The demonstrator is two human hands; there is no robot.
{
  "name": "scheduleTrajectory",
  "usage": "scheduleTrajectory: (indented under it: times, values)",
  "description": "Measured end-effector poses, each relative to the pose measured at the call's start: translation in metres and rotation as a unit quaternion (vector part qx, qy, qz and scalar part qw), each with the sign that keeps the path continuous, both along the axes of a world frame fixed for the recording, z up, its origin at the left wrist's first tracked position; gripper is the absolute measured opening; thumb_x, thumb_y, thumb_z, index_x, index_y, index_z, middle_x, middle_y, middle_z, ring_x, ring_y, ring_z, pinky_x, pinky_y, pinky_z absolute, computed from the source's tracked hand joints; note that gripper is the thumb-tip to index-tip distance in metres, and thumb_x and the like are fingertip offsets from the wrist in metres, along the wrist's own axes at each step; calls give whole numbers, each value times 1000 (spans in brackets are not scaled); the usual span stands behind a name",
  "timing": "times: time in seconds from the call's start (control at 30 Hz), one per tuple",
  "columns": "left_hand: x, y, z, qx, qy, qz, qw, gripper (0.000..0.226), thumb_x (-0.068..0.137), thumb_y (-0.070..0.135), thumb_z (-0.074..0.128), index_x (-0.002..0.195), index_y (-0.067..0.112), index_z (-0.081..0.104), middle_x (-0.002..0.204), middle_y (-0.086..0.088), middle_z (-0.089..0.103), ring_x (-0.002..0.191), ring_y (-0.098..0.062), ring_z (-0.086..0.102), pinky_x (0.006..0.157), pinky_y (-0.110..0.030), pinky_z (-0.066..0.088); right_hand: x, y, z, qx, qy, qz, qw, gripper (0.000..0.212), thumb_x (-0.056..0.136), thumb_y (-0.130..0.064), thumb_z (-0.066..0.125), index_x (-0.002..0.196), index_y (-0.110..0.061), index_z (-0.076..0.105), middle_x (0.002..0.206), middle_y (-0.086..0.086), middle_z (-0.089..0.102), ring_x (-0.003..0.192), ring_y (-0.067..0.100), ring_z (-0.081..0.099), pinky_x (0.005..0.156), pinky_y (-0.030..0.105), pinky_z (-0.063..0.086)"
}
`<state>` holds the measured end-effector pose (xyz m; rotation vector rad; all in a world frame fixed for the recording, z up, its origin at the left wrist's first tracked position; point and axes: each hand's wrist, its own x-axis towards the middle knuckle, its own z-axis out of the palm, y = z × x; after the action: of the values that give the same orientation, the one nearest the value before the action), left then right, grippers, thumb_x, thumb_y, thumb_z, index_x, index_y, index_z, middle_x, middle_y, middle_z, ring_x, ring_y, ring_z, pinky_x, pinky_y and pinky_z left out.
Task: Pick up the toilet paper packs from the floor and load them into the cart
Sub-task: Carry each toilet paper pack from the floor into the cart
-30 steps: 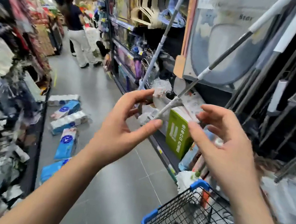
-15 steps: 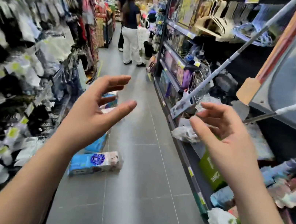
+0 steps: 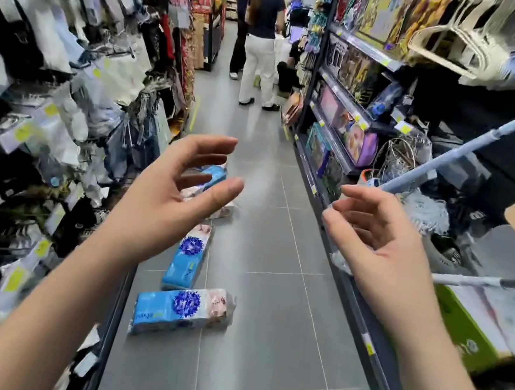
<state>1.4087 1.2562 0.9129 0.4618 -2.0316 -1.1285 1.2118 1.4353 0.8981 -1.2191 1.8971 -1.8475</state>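
Several blue-and-white toilet paper packs lie in a row on the grey tiled floor along the left rack. The nearest pack (image 3: pixel 182 310) lies crosswise, a second pack (image 3: pixel 188 259) lies lengthwise behind it, and further packs (image 3: pixel 215 177) are partly hidden behind my left hand. My left hand (image 3: pixel 168 201) is raised above the packs, fingers loosely spread, holding nothing. My right hand (image 3: pixel 372 242) hovers to the right with relaxed curved fingers, also empty. The cart is out of view.
The narrow aisle has hanging goods on the left rack (image 3: pixel 42 129) and shelves of boxes and mop handles (image 3: pixel 456 151) on the right. Two people (image 3: pixel 262 38) stand far down the aisle, and another crouches by the shelf.
The view has swung left, from the cart and right shelf to straight down the aisle. The cart has left the view. Both hands stay raised and empty.
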Motion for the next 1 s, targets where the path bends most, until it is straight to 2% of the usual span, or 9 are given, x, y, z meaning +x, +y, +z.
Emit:
scheduleTrajectory:
  times: [0.13,0.27,0.53,0.7,1.0]
  values:
    - [-40,-53,-5,-1,-12,13,1000,57,84,54,68,135,31,58,132,12,65,128,-5,60,110,-38,49,-44,-55,-4,-1,-16,11,1000,31,89,-21,77,118,-21,66,106,5,71,97,14,69,89,25,55]
    - [-92,-101,-19,11,-11,32,999,56,85,52,68,135,30,58,132,11,66,128,-4,59,110,-38,49,-104,-113,-13,3,-26,27,999,30,90,-22,77,117,-22,66,108,8,72,100,22,70,87,25,56]
    - [-239,-197,-29,11,-14,72,997,54,84,52,70,133,32,60,133,8,66,129,-7,60,109,-42,50,-268,-229,-13,7,-18,81,997,30,89,-26,76,117,-25,65,108,2,72,98,18,70,81,16,53]
    - [-327,-256,-24,17,-26,103,994,52,84,56,69,132,35,60,132,9,67,128,-7,60,110,-43,49,-366,-296,-7,23,-18,108,994,29,88,-30,77,115,-29,66,106,-1,72,97,15,70,84,21,56]
    - [-445,-386,-37,31,-36,123,991,51,87,53,68,134,36,59,133,10,65,130,-6,59,111,-39,48,-490,-438,-22,35,-41,138,989,27,90,-28,76,115,-30,67,105,-3,73,95,11,70,83,19,54]
